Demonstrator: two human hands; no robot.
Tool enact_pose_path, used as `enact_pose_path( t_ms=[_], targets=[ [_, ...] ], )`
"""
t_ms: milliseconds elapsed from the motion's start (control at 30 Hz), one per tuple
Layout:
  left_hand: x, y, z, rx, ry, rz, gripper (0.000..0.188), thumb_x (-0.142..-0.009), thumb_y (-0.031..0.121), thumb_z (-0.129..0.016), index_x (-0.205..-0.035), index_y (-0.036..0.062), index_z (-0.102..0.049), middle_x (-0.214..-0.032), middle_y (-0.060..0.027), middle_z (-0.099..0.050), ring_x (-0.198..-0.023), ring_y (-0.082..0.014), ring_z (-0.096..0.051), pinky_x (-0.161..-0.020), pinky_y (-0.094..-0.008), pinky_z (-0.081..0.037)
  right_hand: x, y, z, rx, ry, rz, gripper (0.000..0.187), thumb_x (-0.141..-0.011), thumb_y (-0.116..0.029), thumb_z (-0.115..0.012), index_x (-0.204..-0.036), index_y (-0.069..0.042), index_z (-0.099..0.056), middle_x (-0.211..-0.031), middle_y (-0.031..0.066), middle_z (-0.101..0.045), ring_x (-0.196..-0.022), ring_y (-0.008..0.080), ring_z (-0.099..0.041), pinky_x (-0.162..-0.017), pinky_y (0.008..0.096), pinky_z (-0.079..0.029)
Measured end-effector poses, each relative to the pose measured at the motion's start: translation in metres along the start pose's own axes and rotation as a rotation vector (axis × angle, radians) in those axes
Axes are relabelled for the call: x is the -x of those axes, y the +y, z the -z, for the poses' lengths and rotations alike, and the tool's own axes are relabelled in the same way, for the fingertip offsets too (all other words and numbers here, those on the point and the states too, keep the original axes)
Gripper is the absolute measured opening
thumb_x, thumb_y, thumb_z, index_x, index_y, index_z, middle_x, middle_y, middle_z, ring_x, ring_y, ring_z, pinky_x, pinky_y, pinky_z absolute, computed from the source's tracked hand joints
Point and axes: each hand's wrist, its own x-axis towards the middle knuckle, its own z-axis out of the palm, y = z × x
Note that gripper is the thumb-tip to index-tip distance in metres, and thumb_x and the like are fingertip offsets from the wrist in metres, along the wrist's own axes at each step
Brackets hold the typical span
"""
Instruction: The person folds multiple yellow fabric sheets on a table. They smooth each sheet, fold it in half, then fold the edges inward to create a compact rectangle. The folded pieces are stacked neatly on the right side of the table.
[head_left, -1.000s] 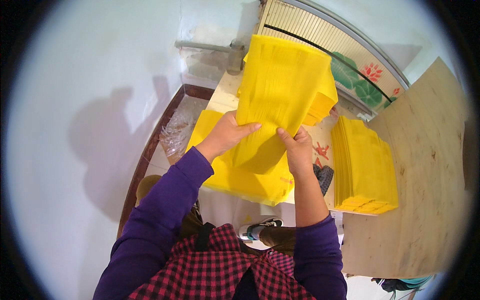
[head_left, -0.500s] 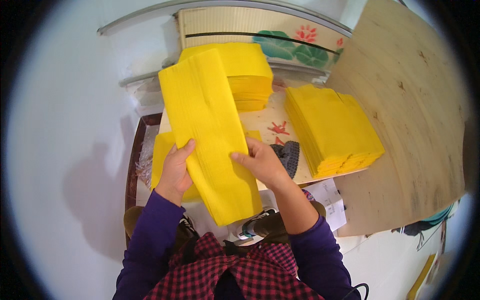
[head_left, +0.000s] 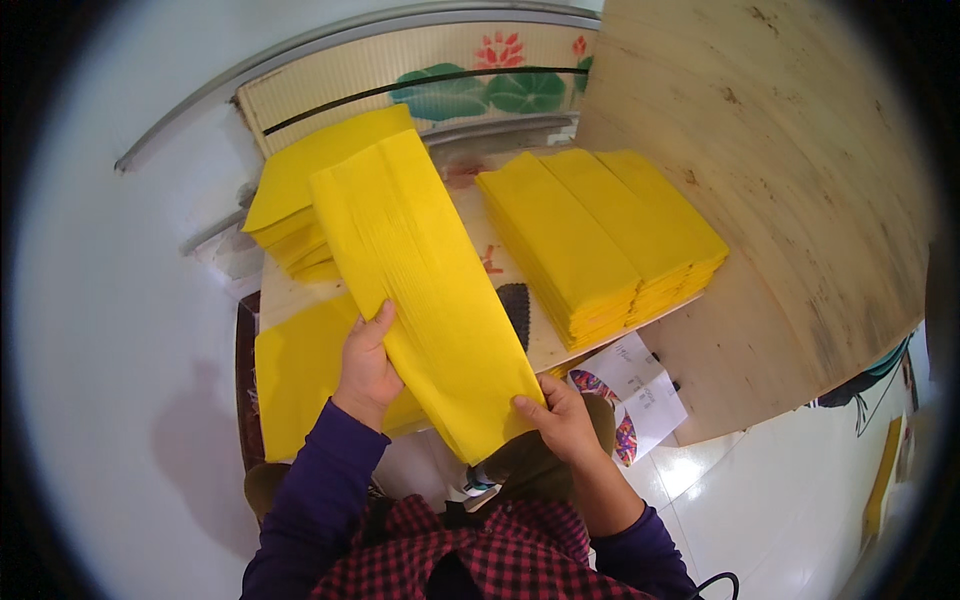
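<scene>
A long yellow folded cloth sheet [head_left: 425, 270], felt-like and lightly creased, is held slantwise in front of me, its far end up and to the left. My left hand [head_left: 368, 368] grips its left edge, thumb on top and fingers underneath. At the near right corner, my right hand [head_left: 562, 415] pinches the edge between thumb and fingers. Under and left of the held sheet lies another yellow sheet [head_left: 300, 365]. Behind it rises a stack of yellow cloth [head_left: 315, 165], partly covered. To the right stands a neat stack of folded yellow sheets [head_left: 600, 225].
The pale wooden table [head_left: 283, 283] carries red strips [head_left: 490, 262] and a dark grey textured piece [head_left: 515, 312], mostly hidden. A large plywood board [head_left: 790, 210] leans on the right. A printed paper [head_left: 650, 400] lies beyond the table's near right edge. A painted panel [head_left: 330, 112] stands behind.
The view has shifted, so the table and stacks appear further left. My right hand has slid down the sheet's right edge to its near corner; my left hand keeps its grip.
</scene>
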Motion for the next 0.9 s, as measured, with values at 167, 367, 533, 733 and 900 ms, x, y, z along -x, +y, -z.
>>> enact_pose_path(
  t_ms=[167,367,533,733,900],
  targets=[
    [-0.02,-0.025,-0.028,0.007,-0.051,0.043,0.038,-0.097,0.014,-0.052,-0.133,0.0049,-0.046,-0.132,-0.0101,-0.055,-0.118,-0.0272,-0.055,-0.1,-0.0429,-0.045,0.001,0.011,0.029,-0.316,0.106,0.076,0.02,-0.09,-0.011,-0.065,-0.106,0.0,-0.06,-0.097,-0.0002,-0.063,-0.087,0.0082,-0.056,-0.081,0.0239,-0.045],
    [-0.043,-0.054,-0.056,-0.003,-0.091,0.091,0.039,-0.096,0.015,-0.053,-0.133,0.0054,-0.046,-0.131,-0.0099,-0.054,-0.117,-0.027,-0.054,-0.1,-0.0426,-0.044,0.006,0.03,0.04,-0.88,0.201,0.101,0.026,-0.09,-0.005,-0.062,-0.115,0.003,-0.059,-0.115,0.0102,-0.064,-0.103,0.0207,-0.062,-0.093,0.0346,-0.048],
    [-0.063,-0.075,-0.083,0.059,-0.203,0.147,0.039,-0.095,0.014,-0.055,-0.132,0.0041,-0.046,-0.13,-0.0095,-0.054,-0.118,-0.0256,-0.054,-0.102,-0.0405,-0.043,-0.001,0.024,0.065,-0.777,0.414,0.154,0.025,-0.09,-0.004,-0.063,-0.114,0.003,-0.059,-0.109,0.0097,-0.066,-0.098,0.0199,-0.063,-0.09,0.0332,-0.05],
    [-0.108,-0.098,-0.125,0.014,-0.274,0.173,0.038,-0.095,0.009,-0.053,-0.131,0.0032,-0.045,-0.128,-0.0092,-0.055,-0.118,-0.0242,-0.054,-0.102,-0.0395,-0.042,-0.019,-0.013,0.124,-0.627,0.602,0.225,0.025,-0.09,-0.004,-0.061,-0.114,0.005,-0.058,-0.107,0.0107,-0.065,-0.094,0.0191,-0.064,-0.086,0.0317,-0.051],
    [-0.178,-0.121,-0.168,0.004,-0.346,0.215,0.034,-0.095,0.006,-0.05,-0.128,0.0019,-0.047,-0.126,-0.0098,-0.056,-0.117,-0.0245,-0.054,-0.101,-0.0393,-0.043,-0.062,-0.048,0.184,-0.44,0.75,0.317,0.034,-0.091,-0.004,-0.06,-0.121,0.008,-0.051,-0.109,0.0135,-0.064,-0.096,0.0198,-0.063,-0.085,0.0309,-0.052]
  ],
)
